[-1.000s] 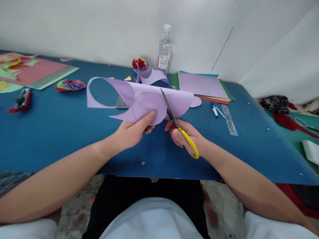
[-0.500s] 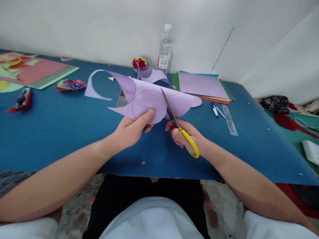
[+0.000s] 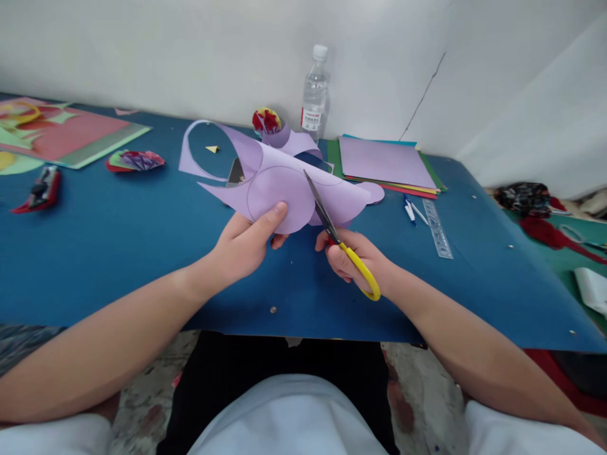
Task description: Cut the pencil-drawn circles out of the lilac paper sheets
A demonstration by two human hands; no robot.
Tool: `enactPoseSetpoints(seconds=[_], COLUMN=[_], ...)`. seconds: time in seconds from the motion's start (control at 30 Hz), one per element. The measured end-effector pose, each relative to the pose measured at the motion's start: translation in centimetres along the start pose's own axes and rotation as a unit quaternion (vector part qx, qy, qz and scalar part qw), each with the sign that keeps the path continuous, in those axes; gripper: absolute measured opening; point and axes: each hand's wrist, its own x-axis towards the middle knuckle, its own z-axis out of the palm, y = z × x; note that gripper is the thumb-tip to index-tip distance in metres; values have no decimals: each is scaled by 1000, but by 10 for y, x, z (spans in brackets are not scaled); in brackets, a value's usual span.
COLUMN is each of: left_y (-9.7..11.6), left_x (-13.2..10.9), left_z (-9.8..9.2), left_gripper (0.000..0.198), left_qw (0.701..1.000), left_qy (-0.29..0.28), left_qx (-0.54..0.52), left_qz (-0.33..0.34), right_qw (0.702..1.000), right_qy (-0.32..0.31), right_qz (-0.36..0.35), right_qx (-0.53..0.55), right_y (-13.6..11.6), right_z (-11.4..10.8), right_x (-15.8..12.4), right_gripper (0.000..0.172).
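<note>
My left hand (image 3: pixel 249 243) pinches a curled sheet of purple paper (image 3: pixel 281 196), thumb on top and fingers underneath. A circle is drawn on the paper, and its lower right edge is cut round. From the paper's left side a thin curved strip loops outward. My right hand (image 3: pixel 353 256) grips scissors (image 3: pixel 353 262) with yellow handles and dark blades. The blades lie along the right edge of the circle, pointing up and away; part of the lower blade is hidden by the paper. Behind the sheet, a dark flat object (image 3: pixel 236 172) is mostly covered.
A water bottle (image 3: pixel 313 101) stands against the wall beside a folded-paper flower (image 3: pixel 266 121). Stacked coloured paper (image 3: pixel 386 163), pens (image 3: pixel 410 210) and a clear ruler (image 3: pixel 437 230) lie right. At left are a red stapler (image 3: pixel 43 189), a paper fan piece (image 3: pixel 136 161) and paper scraps (image 3: pixel 61 133).
The purple paper has turned slightly in my left hand, its left side and looping strip moving up and to the right. The scissors have stayed nearly in place.
</note>
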Motion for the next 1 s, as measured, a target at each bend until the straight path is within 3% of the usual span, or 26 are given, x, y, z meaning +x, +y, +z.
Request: enactPoseSetpoints(seconds=[0.53, 0.77, 1.0], left_y=[2, 5, 5], left_x=[0, -1, -1], left_z=[-1, 1, 0], left_gripper=[55, 58, 54], left_qw=[1000, 997, 997], left_qy=[11, 16, 3], left_qx=[7, 61, 75], left_qz=[7, -37, -19], right_qw=[1000, 1000, 999], right_qy=[-1, -7, -28], right_qz=[1, 5, 31], right_qx=[2, -2, 22], right_y=[-2, -1, 0], right_z=[0, -1, 1], right_x=[0, -2, -2], right_gripper=[66, 64, 67])
